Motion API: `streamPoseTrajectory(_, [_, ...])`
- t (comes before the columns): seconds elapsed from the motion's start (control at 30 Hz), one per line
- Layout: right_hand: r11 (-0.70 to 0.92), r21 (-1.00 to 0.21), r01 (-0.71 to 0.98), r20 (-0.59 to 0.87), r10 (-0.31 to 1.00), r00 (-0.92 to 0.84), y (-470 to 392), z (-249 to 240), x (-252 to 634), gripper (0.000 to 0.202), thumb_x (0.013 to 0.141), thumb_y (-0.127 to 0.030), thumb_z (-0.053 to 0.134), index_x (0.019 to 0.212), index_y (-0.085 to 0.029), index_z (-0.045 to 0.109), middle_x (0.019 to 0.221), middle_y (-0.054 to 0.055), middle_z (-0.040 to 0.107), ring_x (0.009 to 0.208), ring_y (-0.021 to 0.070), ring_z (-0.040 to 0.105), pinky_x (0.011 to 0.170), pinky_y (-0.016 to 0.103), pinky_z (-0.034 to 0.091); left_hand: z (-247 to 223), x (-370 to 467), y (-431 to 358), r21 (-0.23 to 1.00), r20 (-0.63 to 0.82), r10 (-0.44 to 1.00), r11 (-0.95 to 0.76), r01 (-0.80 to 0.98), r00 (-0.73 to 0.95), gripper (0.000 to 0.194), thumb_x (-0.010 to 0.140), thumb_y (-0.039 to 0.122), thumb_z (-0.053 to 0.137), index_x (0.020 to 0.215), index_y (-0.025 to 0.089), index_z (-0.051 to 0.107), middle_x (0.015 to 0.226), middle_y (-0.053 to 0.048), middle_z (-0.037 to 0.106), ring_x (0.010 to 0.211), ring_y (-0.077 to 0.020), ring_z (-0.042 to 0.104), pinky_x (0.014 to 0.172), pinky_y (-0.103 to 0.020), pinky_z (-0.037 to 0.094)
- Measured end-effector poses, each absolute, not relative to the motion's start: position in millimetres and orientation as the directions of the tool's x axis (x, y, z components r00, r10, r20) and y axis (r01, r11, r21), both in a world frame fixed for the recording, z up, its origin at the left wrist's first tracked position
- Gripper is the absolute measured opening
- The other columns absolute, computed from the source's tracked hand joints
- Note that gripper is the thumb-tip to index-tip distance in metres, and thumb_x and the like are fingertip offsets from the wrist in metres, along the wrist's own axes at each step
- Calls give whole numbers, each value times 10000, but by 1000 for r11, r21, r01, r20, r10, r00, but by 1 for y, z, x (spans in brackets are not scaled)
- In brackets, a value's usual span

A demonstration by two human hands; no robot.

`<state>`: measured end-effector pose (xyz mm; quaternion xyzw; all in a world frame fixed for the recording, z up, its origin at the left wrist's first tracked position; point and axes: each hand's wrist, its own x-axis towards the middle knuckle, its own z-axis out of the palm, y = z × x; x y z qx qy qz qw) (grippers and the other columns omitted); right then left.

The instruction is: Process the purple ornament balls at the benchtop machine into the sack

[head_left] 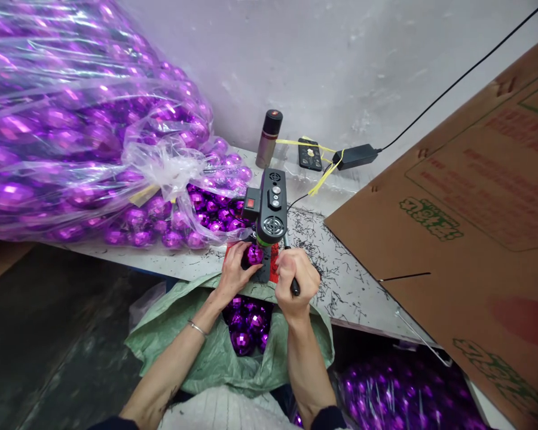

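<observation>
My left hand (pixel 237 266) holds a shiny purple mirrored ball (pixel 254 254) between thumb and fingers, under the head of a small black bench machine (pixel 272 206) with round vents and a red switch. Around the machine's black lever handle (pixel 295 288) my right hand (pixel 298 276) is wrapped, just right of the machine's base. Below both hands, a green woven sack (pixel 183 337) gapes open at the table edge, with more purple balls (pixel 248 322) inside.
A big clear plastic bag (pixel 72 131) of purple balls fills the left. Behind the machine stand a bottle (pixel 269 138), a phone (pixel 309 154) and a black power adapter (pixel 357 156) with yellow ties. A large cardboard box (pixel 466 209) leans at right. Black scraps (pixel 311 233) litter the tabletop.
</observation>
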<state>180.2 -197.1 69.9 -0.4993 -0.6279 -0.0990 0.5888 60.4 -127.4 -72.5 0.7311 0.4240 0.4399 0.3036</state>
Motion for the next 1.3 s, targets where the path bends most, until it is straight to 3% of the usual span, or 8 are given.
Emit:
streamPoseTrajectory(0.3, [484, -448, 751, 844, 506, 177, -198, 67, 181, 257, 949, -59, 447, 756, -217, 511, 667, -3, 571, 622, 126, 540, 591, 270, 418, -78, 66, -124, 866, 313, 903, -399, 303, 293, 617, 762, 396, 835, 1310, 214, 619, 1285, -136, 675, 1224, -338, 628, 1075, -520, 485])
streamPoseTrajectory(0.97, [498, -440, 747, 875, 424, 233, -196, 5, 177, 270, 1005, -185, 389, 760, -226, 496, 733, 2, 585, 636, 134, 555, 630, 300, 469, -73, 68, -127, 861, 306, 915, -383, 335, 263, 584, 802, 476, 798, 1300, 222, 632, 1260, -125, 692, 1195, -327, 625, 1051, -495, 477])
streamPoseTrajectory(1.3, [503, -455, 735, 873, 417, 255, -196, -2, 176, 262, 1005, -184, 387, 768, -232, 487, 731, -8, 568, 644, 142, 565, 659, 319, 482, -74, 69, -128, 851, 337, 906, -409, 329, 255, 574, 811, 476, 794, 1294, 217, 625, 1236, -127, 693, 1168, -324, 635, 1021, -484, 490])
